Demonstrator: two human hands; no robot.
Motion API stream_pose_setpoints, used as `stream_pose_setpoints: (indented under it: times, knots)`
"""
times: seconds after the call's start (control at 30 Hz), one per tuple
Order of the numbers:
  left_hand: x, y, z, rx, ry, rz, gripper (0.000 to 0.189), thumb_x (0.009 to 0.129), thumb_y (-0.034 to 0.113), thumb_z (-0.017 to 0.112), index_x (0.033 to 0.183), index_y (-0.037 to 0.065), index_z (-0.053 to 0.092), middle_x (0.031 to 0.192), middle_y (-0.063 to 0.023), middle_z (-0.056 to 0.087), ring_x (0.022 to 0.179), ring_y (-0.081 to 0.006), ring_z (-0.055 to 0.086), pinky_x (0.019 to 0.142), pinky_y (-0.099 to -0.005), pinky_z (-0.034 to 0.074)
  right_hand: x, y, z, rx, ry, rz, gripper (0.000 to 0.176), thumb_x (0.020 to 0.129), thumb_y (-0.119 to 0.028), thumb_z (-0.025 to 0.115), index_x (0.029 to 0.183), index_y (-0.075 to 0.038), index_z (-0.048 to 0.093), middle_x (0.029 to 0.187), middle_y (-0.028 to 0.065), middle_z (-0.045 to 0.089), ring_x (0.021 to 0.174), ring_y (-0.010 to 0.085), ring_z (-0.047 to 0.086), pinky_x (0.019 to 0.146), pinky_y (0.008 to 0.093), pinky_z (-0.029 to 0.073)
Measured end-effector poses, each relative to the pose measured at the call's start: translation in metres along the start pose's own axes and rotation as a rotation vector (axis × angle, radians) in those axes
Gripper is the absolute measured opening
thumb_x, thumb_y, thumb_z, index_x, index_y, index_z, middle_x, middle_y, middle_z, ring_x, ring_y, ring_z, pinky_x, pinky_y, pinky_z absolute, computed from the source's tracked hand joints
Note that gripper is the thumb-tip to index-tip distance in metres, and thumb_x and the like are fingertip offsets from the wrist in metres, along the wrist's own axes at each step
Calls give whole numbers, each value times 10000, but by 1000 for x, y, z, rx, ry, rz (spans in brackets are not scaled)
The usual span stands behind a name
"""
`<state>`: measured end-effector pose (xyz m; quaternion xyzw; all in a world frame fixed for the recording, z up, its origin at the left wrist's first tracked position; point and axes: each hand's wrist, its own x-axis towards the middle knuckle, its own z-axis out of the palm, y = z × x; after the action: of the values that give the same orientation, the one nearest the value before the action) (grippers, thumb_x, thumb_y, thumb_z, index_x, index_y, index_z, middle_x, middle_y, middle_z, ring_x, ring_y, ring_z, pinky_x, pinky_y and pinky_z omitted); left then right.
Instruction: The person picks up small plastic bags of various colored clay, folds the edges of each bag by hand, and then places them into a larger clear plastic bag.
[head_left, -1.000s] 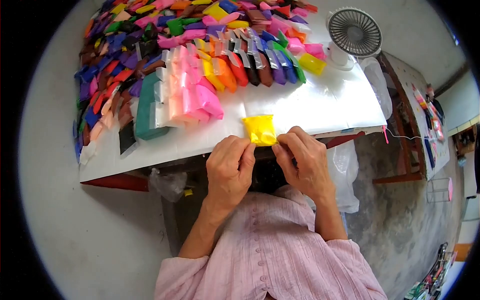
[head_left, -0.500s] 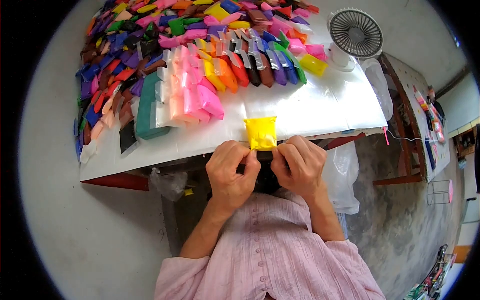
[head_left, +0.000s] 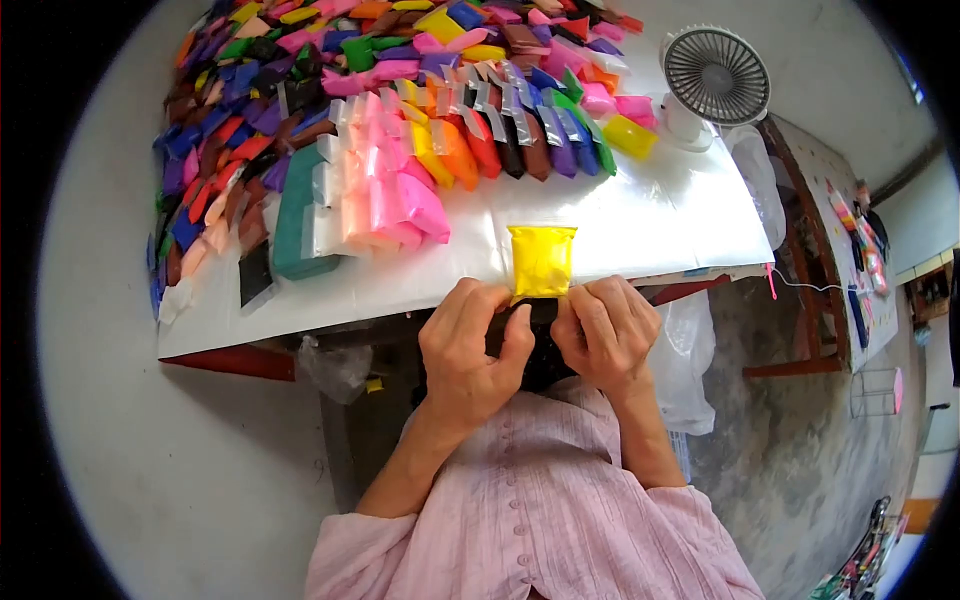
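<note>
A small yellow packet (head_left: 542, 262), a soft filling in shiny clear wrap, stands at the table's front edge between my hands. My left hand (head_left: 468, 345) is at its lower left corner, fingers curled and fingertips against it, the thumb dropped a little away from the index finger. At the lower right corner, my right hand (head_left: 608, 332) pinches the packet between thumb and bent index finger. Beyond it on the table lie rows of similar packets: pink (head_left: 422, 206), orange (head_left: 458, 155), black (head_left: 508, 150) and purple (head_left: 556, 148), among others.
A large heap of mixed coloured packets (head_left: 230, 130) covers the back left. Beside the rows sits a dark green block (head_left: 300, 235). A white fan (head_left: 715, 75) stands at the back right near a loose yellow packet (head_left: 629, 137). Clear plastic bags (head_left: 682, 360) hang below the table edge.
The yellow packet has shifted slightly right and up and looks flatter and squarer. My left thumb has moved away from its index finger. My right hand has moved a little right.
</note>
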<state>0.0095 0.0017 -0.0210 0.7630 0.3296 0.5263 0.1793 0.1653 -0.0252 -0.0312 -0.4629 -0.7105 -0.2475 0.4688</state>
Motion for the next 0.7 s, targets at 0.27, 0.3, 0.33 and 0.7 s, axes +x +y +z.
stream_pose_setpoints:
  times: [0.27,0.3,0.33,0.7]
  knots:
    - [-2,-11,-4,166,17,219,109,793,-34,624,889,-28,574,805,-148,569,678,-315,574,589,-372,483,1,-1,-3,50,-20,-22,161,674,-15,681,819,13,614,724,94,545,585,241,553,526,298,462]
    - [-3,-11,-3,154,58,254,120,796,-38,623,908,-35,580,824,-155,579,687,-315,578,592,-371,486,3,-2,-6,214,-27,94,149,705,-11,672,839,21,618,740,90,559,594,222,556,540,286,462]
    - [-3,-11,-3,144,100,289,132,799,-42,622,926,-42,586,842,-162,589,695,-314,582,595,-369,489,5,-3,-10,379,-36,210,136,735,-7,664,860,29,622,755,85,574,603,203,559,555,275,463]
    - [3,-19,-11,44,159,131,194,841,-78,588,1033,-52,587,956,-199,609,781,-325,593,644,-341,494,36,-18,-2,955,-263,859,193,859,-81,700,987,39,620,812,27,603,674,71,564,595,232,468]
